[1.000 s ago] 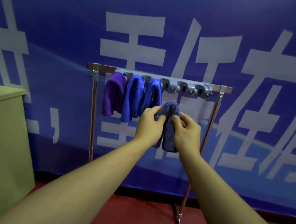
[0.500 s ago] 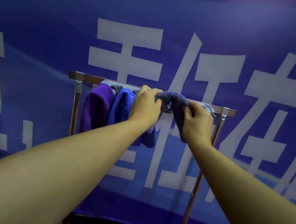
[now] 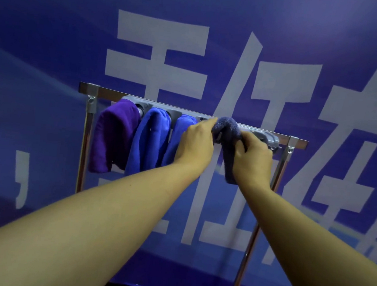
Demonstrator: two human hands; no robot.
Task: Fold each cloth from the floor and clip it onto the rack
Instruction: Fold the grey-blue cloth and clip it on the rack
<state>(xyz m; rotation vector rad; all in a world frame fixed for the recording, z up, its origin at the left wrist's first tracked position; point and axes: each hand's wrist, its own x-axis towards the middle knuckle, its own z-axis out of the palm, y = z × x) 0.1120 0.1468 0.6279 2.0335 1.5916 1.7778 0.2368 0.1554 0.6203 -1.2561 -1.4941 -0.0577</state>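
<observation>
Grey-blue cloth (image 3: 227, 144): folded, fluffy, its rounded fold pressed up against the rack's clip strip (image 3: 262, 132), the loose end hanging down between the two hands; whether a clip has caught it cannot be told

Left hand (image 3: 195, 143): closed on the cloth's left side at the fold, thumb tip up against the strip, fingers pinching the fabric

Right hand (image 3: 254, 159): closed on the cloth's right side, just below the fold, fingers curled into the fabric

Rack (image 3: 88, 119): metal frame with a top bar, a grey clip strip along it, one leg well left of the left hand, the other just right of the right hand and running down behind the right forearm

Blue cloth (image 3: 176, 137): folded, hanging from the strip, partly hidden behind the left hand

Second blue cloth (image 3: 148, 141): folded, hanging just left of the first

Purple cloth (image 3: 113, 135): folded, hanging furthest left of the left hand, by the rack's left leg

Banner (image 3: 55, 37): blue with large white characters, behind the rack and both hands
</observation>
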